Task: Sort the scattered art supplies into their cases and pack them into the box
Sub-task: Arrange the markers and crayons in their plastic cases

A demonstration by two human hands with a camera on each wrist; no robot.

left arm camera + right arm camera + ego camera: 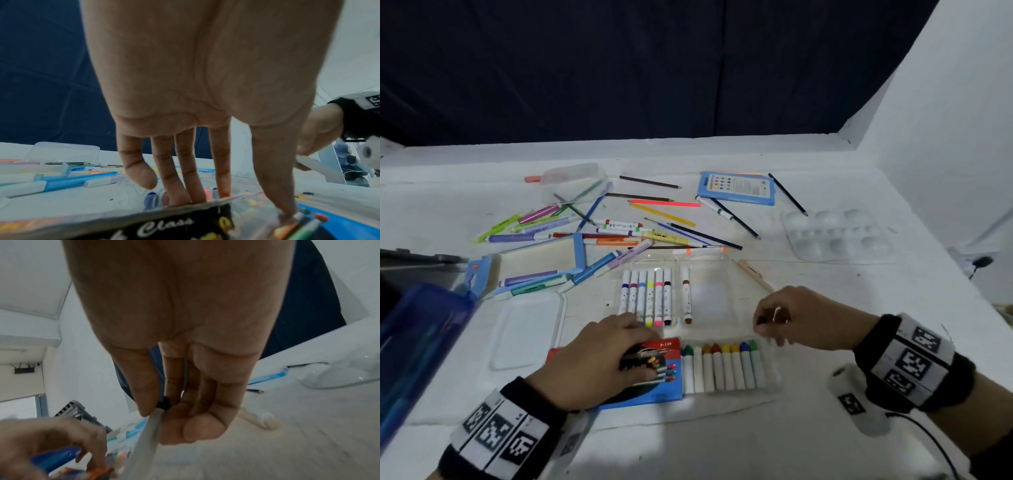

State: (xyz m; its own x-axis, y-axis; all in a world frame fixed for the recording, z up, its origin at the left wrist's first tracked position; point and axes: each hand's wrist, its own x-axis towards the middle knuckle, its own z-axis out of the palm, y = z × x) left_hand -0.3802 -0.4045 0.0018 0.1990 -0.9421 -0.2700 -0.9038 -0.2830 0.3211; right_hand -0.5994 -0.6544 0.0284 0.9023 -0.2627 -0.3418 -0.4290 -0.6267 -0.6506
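A clear crayon case [770, 380] lies at the table's front, with several white-bodied crayons [722, 366] in a row in its right half. My left hand [640, 353] presses with straight fingers [185, 178] on the printed red, blue and black cover [654, 387] over the case's left half. My right hand [767, 325] hovers just behind the crayon row. It pinches a white crayon with a black tip [148, 426] between thumb and fingers [205, 430]. Behind lies an open clear marker case [709, 301] with several markers [650, 294] in it.
Loose pens, pencils and brushes [619, 226] lie scattered across the table's middle. A blue paint case [736, 188] and a white palette [835, 236] sit at the back right. A blue box [414, 349] stands at the left edge, a clear lid [527, 329] beside it.
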